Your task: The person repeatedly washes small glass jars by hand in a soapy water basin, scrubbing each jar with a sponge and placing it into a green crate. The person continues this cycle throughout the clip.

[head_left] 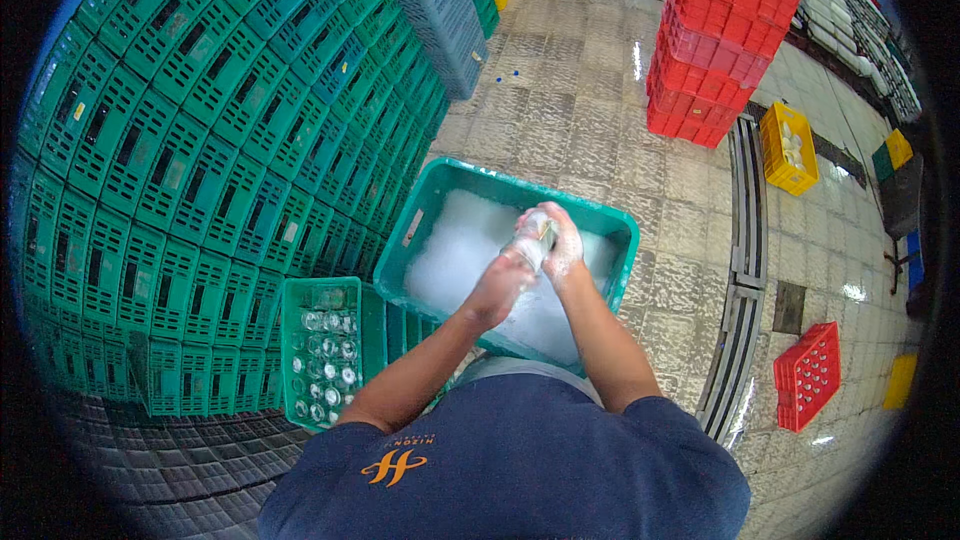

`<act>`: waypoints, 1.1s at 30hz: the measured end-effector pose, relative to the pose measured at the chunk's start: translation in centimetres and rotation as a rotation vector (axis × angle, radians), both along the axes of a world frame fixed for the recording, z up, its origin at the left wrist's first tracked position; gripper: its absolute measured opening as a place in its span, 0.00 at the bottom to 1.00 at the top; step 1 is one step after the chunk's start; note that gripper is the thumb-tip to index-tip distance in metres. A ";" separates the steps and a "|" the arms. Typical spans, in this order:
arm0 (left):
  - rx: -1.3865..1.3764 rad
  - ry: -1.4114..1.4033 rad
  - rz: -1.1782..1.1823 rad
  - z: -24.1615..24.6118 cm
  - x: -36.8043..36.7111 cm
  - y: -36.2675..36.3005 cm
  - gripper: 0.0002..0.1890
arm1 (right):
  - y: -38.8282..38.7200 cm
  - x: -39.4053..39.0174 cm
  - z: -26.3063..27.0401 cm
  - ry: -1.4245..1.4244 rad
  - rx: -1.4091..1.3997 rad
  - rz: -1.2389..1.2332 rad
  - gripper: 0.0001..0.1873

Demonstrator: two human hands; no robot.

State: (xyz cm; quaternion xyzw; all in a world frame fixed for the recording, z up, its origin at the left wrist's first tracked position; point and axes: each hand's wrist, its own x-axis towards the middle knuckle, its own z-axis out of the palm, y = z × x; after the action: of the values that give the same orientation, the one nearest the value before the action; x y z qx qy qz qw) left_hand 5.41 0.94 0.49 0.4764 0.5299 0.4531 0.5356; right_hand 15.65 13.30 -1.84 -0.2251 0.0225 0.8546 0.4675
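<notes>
Over a green plastic tub point(495, 181) of white suds point(457, 247), my two hands meet around a foam-covered object point(535, 236), which looks like a small glass. My right hand point(566, 247) wraps its far end and side, and foam clings to the fingers. Closed about the near end is my left hand point(501, 285), slightly blurred. A greenish patch shows between the fingers; whether it is a scrub pad or part of the glass, I cannot tell. The suds hide whatever lies in the tub.
Left of the tub, a green crate point(321, 291) holds several clear glasses point(328, 347). Stacked green crates point(217, 127) form a wall at left. A red crate stack point(720, 37), a yellow crate point(789, 148), a red crate point(808, 376) and a floor drain grate point(746, 240) lie to the right.
</notes>
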 end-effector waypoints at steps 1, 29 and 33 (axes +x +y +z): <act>-0.056 -0.291 0.036 0.0 0.1 -0.3 0.19 | 0.0 -0.2 0.1 0.043 -0.055 -0.063 0.13; 0.223 0.761 0.318 1.7 -2.6 2.9 0.17 | -5.7 1.7 -1.1 -0.489 0.292 0.526 0.14; -0.068 0.380 0.387 0.6 -3.3 3.6 0.18 | -8.5 1.5 -0.7 -0.385 0.478 0.592 0.26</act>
State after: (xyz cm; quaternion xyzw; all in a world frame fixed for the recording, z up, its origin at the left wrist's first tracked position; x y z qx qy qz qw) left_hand 2.08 4.58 1.05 0.4245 0.7172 0.4314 0.3455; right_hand 17.18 4.81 -2.54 -0.2625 -0.3297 0.8754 0.2368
